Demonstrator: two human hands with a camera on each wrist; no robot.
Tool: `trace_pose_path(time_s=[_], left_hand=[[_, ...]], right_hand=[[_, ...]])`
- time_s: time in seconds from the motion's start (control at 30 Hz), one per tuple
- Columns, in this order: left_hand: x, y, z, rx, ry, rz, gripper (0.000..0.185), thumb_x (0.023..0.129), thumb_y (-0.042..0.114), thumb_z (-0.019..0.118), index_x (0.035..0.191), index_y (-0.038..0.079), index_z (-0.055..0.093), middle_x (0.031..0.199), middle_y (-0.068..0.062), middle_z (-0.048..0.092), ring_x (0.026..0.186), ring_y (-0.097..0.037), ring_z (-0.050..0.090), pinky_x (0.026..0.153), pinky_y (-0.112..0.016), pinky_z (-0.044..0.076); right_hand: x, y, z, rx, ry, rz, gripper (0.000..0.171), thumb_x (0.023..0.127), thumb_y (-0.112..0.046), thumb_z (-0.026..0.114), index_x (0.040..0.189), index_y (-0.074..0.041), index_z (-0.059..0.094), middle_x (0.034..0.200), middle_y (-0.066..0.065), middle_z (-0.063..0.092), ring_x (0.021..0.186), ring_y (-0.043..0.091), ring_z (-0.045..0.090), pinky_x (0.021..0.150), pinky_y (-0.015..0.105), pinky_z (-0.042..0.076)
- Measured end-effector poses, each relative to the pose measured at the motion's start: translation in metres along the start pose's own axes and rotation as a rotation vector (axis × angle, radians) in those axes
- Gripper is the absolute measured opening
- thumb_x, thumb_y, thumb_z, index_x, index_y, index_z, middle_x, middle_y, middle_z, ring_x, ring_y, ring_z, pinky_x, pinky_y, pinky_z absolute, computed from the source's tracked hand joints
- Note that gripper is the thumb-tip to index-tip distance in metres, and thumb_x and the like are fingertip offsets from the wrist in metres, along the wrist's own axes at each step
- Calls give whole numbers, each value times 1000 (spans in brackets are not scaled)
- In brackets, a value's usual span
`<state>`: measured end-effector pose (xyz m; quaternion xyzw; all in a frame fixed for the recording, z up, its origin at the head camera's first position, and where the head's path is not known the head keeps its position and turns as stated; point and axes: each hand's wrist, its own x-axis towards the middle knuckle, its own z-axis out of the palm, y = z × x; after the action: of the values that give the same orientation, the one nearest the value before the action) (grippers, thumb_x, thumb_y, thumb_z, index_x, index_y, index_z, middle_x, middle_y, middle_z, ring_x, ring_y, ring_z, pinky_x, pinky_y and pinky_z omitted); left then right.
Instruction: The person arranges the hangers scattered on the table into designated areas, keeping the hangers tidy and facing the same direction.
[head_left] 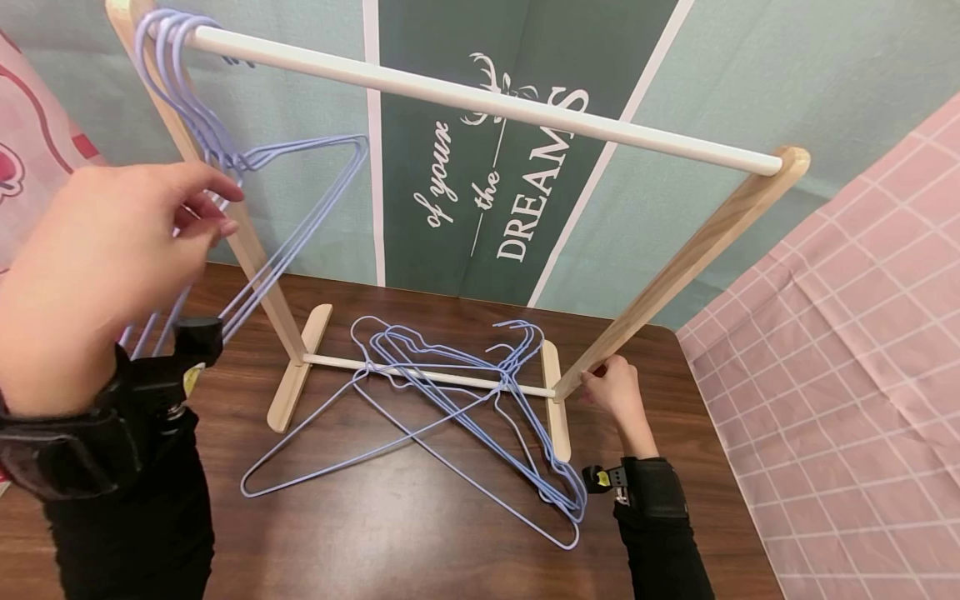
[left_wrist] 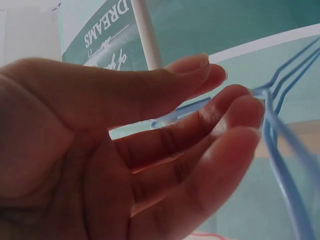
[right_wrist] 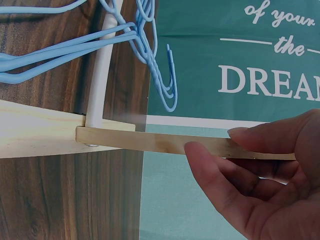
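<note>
Two hands are at a wooden rack (head_left: 480, 100) standing on a brown worktop (head_left: 360, 542). The left hand (head_left: 127, 242), at the left of the head view, is loosely curved, with a gap between thumb and index fingertip. It is beside several blue hangers (head_left: 225, 154) that hang by their hooks from the left end of the white top rail, in the upper left of the frame. In the left wrist view its fingertips overlap the blue wires, and I cannot tell whether they touch.

The right hand (head_left: 618, 392), right of centre and low in the head view, pinches the right upright (head_left: 682, 267) near its base between thumb and fingers, as the right wrist view also shows.

More blue hangers lie in a tangled pile (head_left: 506, 375) in the lower middle of the frame, across the rack's white lower rail (head_left: 472, 382), some spreading onto the bare wood in front. A dark green panel with white lettering (head_left: 532, 183) fills the upper middle behind the rack, and pink checked cloth (head_left: 855, 333) covers the right edge.
</note>
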<state>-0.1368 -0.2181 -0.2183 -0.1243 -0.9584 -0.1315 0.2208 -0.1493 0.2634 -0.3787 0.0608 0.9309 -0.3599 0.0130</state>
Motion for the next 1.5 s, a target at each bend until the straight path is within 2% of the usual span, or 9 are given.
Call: trace_pose_path(time_s=[0.17,0.3,0.43,0.6,0.8,1.03,1.2,1.33,1.5], left_hand=[[-3,10,4,0,-31,-8,24,84,15,53,106,19,62,70,1,59,64,-23,49,61,-37,33],[-4,14,10,-8,-24,3,26,83,14,51,105,21,62,65,4,54,62,-23,46,62,-37,33],[-5,19,15,-31,-37,11,27,83,12,49,105,22,61,69,5,57,62,-21,49,61,-37,35],[-10,38,9,-67,-50,12,32,82,6,42,105,16,62,78,1,62,62,-20,51,59,-36,35],[-14,61,4,-86,-40,39,20,83,3,53,100,7,63,65,-3,57,56,-25,47,57,-40,35],[-17,69,13,-111,-54,60,14,83,5,59,96,4,63,69,-6,61,57,-27,51,57,-46,39],[-17,72,21,-119,-120,59,15,83,5,59,97,3,62,70,-6,60,60,-29,51,56,-46,39],[-16,72,27,-137,-198,33,15,83,4,57,97,3,62,69,-5,59,62,-28,52,58,-46,39],[-17,71,34,-154,-255,11,16,81,1,54,94,5,62,67,-2,57,64,-27,52,59,-44,39]], right_hand=[[0,0,0,-11,-2,-6,20,87,0,55,99,17,55,73,24,59,49,19,60,52,41,50],[0,0,0,-14,2,-6,19,87,0,55,97,16,55,71,23,59,48,19,60,53,42,50],[0,0,0,0,2,2,21,87,-1,55,99,16,55,73,24,59,52,24,62,54,42,50],[0,1,0,13,-1,11,22,88,-2,54,101,16,54,76,25,59,53,25,62,56,43,51],[0,1,0,-7,5,-5,20,87,-1,55,98,16,56,72,22,59,50,19,60,52,41,50],[-1,0,0,-8,3,-6,21,87,-1,54,99,16,55,72,22,59,50,21,61,54,43,50],[-1,0,-1,-13,5,-8,20,87,0,55,98,17,55,72,24,59,49,20,60,53,41,50],[-1,0,0,-8,3,-6,21,87,0,55,99,17,55,73,24,59,49,19,60,53,41,50],[-2,0,-1,-5,3,-6,21,88,-1,55,100,16,55,74,24,59,49,19,60,54,41,50]])
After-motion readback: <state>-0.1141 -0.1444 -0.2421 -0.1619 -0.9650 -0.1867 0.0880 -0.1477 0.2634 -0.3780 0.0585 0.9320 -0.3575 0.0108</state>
